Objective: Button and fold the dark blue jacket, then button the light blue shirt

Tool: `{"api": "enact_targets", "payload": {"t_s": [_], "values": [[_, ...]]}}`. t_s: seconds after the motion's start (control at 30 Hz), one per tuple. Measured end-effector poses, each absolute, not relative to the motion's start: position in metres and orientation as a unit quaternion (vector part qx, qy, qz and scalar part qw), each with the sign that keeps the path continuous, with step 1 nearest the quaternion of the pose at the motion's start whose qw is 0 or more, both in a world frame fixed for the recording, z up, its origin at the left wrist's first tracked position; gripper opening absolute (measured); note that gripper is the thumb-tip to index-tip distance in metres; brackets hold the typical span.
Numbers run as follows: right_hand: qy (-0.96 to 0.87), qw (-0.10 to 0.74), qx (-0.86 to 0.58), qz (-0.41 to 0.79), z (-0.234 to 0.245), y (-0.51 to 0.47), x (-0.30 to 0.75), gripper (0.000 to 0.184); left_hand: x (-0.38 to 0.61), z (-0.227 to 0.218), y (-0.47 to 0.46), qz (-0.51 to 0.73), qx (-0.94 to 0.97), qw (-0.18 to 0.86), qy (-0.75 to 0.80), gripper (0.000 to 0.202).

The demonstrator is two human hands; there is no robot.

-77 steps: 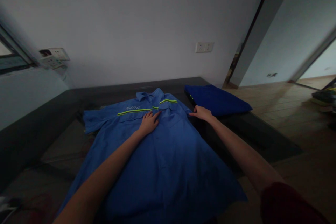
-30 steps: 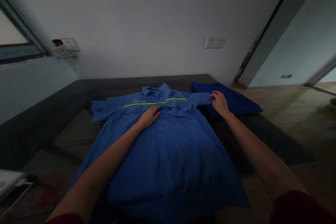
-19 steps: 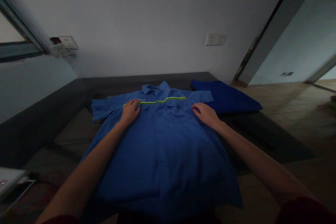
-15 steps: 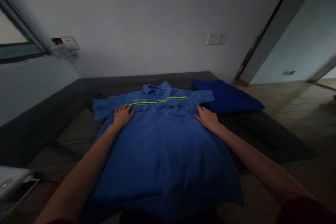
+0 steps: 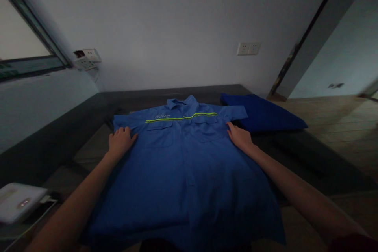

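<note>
- A blue short-sleeved collared shirt [image 5: 180,157] of woven cloth lies spread front up on a dark, flat-topped table [image 5: 339,169], its collar toward the wall and its hem toward the person.
- Yellow-green striping [image 5: 163,119] crosses the chest above two flapped pockets; small pale lettering [image 5: 162,116] sits above the stripe on the left side of the view.
- The bare left hand [image 5: 119,142] rests at the shirt's edge just below one sleeve, fingers slightly bent and thumb apart, pointing inward over the cloth; whether it pinches fabric cannot be told.
- The bare right hand [image 5: 240,138] touches the opposite side under the other sleeve, fingers close together and loosely curved; its grip cannot be told either.
- A folded, deep-blue piece of cloth [image 5: 265,114] lies beyond the right hand, partly under that sleeve.
- A white, rounded box-shaped device [image 5: 22,202] with a pale thin cable [image 5: 37,222] sits at lower left.
- A white double socket [image 5: 249,48] is on the wall.
</note>
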State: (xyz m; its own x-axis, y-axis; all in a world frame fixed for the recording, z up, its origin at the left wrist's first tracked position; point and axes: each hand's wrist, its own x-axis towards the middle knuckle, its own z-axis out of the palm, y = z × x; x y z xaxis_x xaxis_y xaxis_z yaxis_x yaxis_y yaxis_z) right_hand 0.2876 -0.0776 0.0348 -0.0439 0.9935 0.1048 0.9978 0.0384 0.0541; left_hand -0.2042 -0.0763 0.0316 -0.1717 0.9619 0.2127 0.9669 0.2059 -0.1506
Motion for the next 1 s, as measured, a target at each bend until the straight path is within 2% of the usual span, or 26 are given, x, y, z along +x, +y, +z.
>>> {"api": "enact_targets", "payload": {"t_s": [0.13, 0.23, 0.37, 0.57, 1.0], "values": [[-0.713, 0.050, -0.694, -0.083, 0.034, -0.080, 0.294, 0.051, -0.207, 0.033, -0.095, 0.009, -0.603, 0.055, -0.796, 0.065], [-0.714, 0.044, -0.691, -0.102, 0.030, -0.079, 0.297, 0.056, -0.202, 0.031, -0.098, 0.000, -0.608, 0.067, -0.791, 0.058], [-0.713, 0.034, -0.696, -0.082, 0.025, -0.070, 0.301, 0.051, -0.200, 0.029, -0.096, 0.011, -0.627, 0.063, -0.777, 0.047], [-0.712, 0.048, -0.699, -0.037, 0.023, -0.062, 0.313, 0.045, -0.215, 0.029, -0.091, 0.013, -0.596, 0.044, -0.802, 0.055], [-0.694, 0.049, -0.718, -0.015, 0.036, -0.066, 0.310, 0.045, -0.251, 0.035, -0.097, -0.018, -0.617, 0.050, -0.785, 0.052]]}}
